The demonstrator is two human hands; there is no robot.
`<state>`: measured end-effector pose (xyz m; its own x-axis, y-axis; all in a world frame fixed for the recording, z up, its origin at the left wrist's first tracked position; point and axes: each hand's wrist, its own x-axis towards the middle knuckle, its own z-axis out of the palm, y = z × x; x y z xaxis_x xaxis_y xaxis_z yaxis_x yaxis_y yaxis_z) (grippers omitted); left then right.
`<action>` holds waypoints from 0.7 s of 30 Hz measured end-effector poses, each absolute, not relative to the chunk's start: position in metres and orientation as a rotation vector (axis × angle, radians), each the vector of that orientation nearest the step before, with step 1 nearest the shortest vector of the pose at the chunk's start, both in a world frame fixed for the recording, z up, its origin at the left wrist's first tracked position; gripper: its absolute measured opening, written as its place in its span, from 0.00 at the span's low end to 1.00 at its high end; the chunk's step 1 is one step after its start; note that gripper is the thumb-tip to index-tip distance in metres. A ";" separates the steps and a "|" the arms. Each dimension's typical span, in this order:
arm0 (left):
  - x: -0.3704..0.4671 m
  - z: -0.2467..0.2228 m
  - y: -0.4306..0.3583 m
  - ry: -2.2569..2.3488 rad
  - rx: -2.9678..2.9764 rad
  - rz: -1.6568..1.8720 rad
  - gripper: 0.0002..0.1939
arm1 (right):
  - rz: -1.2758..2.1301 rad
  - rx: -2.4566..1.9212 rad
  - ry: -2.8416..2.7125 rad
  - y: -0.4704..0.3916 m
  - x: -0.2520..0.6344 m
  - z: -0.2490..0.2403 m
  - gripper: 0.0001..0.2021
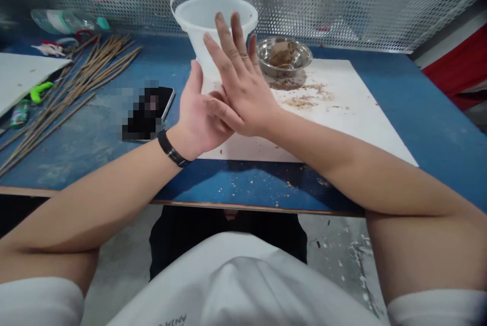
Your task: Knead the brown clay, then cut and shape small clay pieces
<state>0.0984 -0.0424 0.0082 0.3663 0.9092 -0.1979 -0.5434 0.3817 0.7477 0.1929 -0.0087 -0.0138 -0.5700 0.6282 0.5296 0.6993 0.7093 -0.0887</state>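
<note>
My right hand [247, 85] splays, nothing visibly held; left hand [196, 120] curls against it (grip, I can't tell). Thrusting far could topple the round white plastic bucket [197, 41].

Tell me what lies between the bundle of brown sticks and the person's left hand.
In the head view, a dark phone, partly pixelated, lies on the blue tabletop between the brown sticks and the left hand.
</note>
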 end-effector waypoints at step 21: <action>0.019 -0.003 0.013 0.903 0.431 1.472 0.21 | 0.275 -1.184 -2.717 -0.007 0.175 -0.060 0.53</action>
